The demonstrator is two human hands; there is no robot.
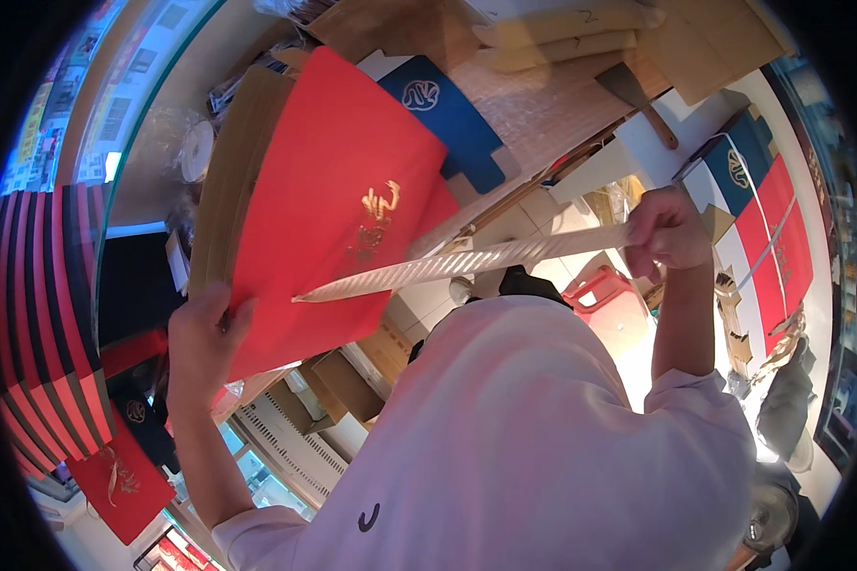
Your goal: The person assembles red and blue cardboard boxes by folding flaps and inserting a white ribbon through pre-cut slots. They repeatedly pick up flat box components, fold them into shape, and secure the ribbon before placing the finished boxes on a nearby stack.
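A large red card panel [324, 181] with gold lettering slants across the left of centre, and a thick stack of brown card edges [233, 162] shows behind it. My left hand [205, 333] is closed on the panel's lower left edge, thumb on the red face. My right hand [671, 228], raised at the right, pinches one end of a long, pale, shiny strip [486, 262] with diagonal ridges. The strip stretches taut-looking across in front of me. Its narrow far end meets the red face near my left hand; whether it is stuck there I cannot tell.
On the wooden table behind lie a blue panel [438, 105], brown cardboard [705, 48] and a wooden-handled scraper [638, 100]. Tied red and blue panels [776, 247] stand right. Striped red and black boxes [52, 314] are left, by a glass edge [129, 133]. A red stool [600, 290] stands below.
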